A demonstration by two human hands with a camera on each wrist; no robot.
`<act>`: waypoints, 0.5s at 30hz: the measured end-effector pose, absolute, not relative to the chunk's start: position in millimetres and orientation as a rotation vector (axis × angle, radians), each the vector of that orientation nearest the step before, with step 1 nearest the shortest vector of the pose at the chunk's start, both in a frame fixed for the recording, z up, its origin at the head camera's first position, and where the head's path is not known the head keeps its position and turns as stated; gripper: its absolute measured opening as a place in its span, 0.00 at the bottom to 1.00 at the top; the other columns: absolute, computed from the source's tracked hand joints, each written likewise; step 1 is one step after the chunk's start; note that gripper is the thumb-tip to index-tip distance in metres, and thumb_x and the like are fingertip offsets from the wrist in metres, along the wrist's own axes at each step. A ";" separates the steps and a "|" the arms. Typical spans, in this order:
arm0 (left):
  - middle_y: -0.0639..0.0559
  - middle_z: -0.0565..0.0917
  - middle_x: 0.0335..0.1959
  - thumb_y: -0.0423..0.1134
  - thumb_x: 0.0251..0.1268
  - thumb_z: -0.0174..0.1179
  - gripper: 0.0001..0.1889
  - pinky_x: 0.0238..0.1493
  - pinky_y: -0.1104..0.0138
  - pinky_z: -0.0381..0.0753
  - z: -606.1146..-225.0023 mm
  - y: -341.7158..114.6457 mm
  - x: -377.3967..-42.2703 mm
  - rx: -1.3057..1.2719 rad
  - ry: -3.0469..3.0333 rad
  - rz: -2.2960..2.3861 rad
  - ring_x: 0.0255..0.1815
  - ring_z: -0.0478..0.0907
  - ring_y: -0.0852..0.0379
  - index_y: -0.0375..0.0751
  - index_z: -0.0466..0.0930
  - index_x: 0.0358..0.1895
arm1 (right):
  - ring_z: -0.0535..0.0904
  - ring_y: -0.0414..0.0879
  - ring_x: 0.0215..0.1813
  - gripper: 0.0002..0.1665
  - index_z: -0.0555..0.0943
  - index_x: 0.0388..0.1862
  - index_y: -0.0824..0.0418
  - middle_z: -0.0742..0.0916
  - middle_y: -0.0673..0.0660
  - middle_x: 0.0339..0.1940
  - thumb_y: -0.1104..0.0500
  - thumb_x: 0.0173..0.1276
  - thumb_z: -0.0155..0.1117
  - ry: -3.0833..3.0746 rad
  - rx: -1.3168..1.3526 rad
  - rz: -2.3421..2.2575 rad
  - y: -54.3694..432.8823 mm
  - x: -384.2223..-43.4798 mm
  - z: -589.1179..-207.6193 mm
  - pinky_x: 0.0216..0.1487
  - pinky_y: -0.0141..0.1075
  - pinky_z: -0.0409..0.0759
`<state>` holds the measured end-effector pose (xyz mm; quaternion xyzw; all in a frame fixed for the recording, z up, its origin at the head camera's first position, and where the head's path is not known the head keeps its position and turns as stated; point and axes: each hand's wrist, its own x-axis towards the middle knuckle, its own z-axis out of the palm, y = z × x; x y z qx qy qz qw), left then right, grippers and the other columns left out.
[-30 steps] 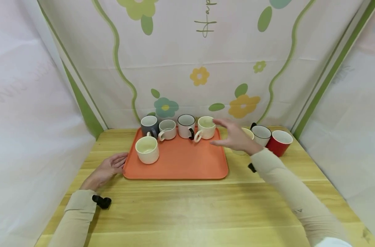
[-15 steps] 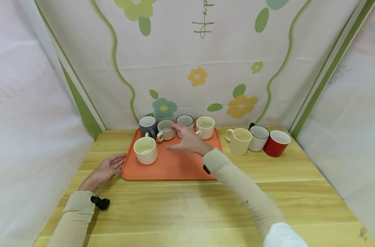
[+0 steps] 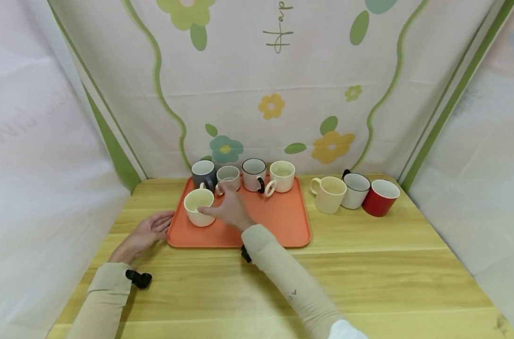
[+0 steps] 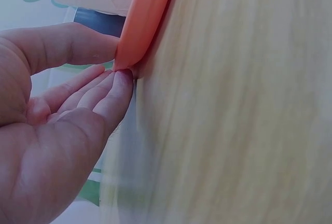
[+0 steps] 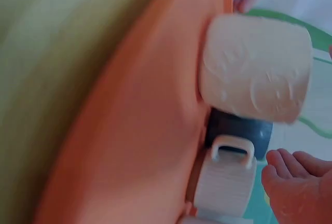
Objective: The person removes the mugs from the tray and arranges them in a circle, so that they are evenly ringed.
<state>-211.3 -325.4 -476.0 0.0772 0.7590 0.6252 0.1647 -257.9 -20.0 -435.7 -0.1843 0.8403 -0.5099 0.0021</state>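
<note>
An orange tray (image 3: 269, 226) lies on the wooden table. My left hand (image 3: 144, 235) pinches its front-left corner, thumb at the rim and fingertips against the edge, as the left wrist view (image 4: 67, 89) shows up close. My right hand (image 3: 231, 207) hovers over the tray with fingers spread, its thumb overlapping the rim of a cream mug (image 3: 199, 214) in the head view. In the right wrist view that mug (image 5: 254, 68) shows a raised pattern, and the fingers (image 5: 290, 169) are apart from it. Its handle points to the back.
Along the tray's back stand a blue-grey mug (image 3: 204, 172), a small pale cup (image 3: 229, 175), a black-rimmed white mug (image 3: 252, 179) and a cream mug (image 3: 283, 176). To the tray's right are a yellow mug (image 3: 329, 197), another black-rimmed mug (image 3: 355, 193) and a red mug (image 3: 379, 202).
My right hand has swept left across the tray, from beside its back-right cream mug to the front-left cream mug. My left hand stays at the tray's corner.
</note>
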 end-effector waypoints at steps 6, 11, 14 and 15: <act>0.25 0.49 0.85 0.17 0.66 0.57 0.45 0.63 0.79 0.80 -475.4 -323.3 -209.1 0.215 2.180 1.776 0.85 0.45 0.29 0.26 0.45 0.84 | 0.77 0.54 0.73 0.61 0.68 0.80 0.64 0.78 0.60 0.76 0.39 0.55 0.85 2.688 -0.515 -1.599 -41.1 -250.4 -447.7 0.72 0.48 0.80; 0.24 0.48 0.85 0.18 0.66 0.58 0.46 0.63 0.80 0.79 -474.8 -321.4 -208.7 0.220 2.180 1.773 0.85 0.45 0.29 0.25 0.44 0.84 | 0.82 0.49 0.60 0.51 0.75 0.72 0.58 0.83 0.56 0.63 0.40 0.55 0.86 2.747 -0.530 -1.574 -50.6 -249.5 -454.5 0.62 0.42 0.84; 0.24 0.48 0.85 0.18 0.65 0.58 0.46 0.62 0.80 0.79 -474.1 -321.5 -208.8 0.207 2.180 1.781 0.85 0.45 0.29 0.25 0.45 0.84 | 0.82 0.45 0.57 0.47 0.77 0.69 0.55 0.84 0.53 0.60 0.41 0.55 0.86 2.769 -0.539 -1.569 -54.3 -250.7 -456.1 0.59 0.39 0.84; 0.24 0.48 0.85 0.18 0.65 0.58 0.46 0.62 0.81 0.79 -473.8 -321.9 -209.0 0.218 2.182 1.776 0.85 0.44 0.28 0.25 0.44 0.84 | 0.81 0.45 0.57 0.46 0.77 0.69 0.55 0.84 0.53 0.60 0.42 0.55 0.86 2.781 -0.542 -1.564 -55.1 -251.2 -456.0 0.59 0.38 0.84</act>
